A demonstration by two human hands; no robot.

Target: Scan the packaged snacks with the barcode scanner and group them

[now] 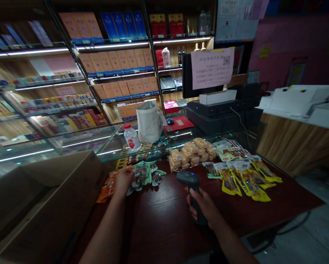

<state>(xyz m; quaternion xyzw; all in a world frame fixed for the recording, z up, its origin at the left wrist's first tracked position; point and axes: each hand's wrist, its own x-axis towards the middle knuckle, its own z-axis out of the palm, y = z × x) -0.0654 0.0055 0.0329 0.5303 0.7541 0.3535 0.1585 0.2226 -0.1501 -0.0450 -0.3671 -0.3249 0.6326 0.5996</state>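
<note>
My right hand [201, 203] is wrapped round the handle of a dark barcode scanner [188, 178], held above the dark red tabletop with its head tilted to the left. Over to the left, my left hand [124, 180] has its fingers curled at the edge of a pile of silver-and-green snack packets [142, 174]; its fingertips are partly hidden. Orange snack packets [108, 185] lie just left of that hand. Beyond the scanner sits a heap of clear-wrapped golden snacks [192, 152]. Yellow-edged snack pouches [247, 178] are spread out at the right.
A large open cardboard box [79, 183] stands at the left. Behind the table, a glass counter [112, 145] carries a bottle with a red cap [132, 137], a white bag [148, 121], a red folder [179, 123] and a monitor with a paper notice [212, 68]. Stocked shelves [112, 46] line the wall.
</note>
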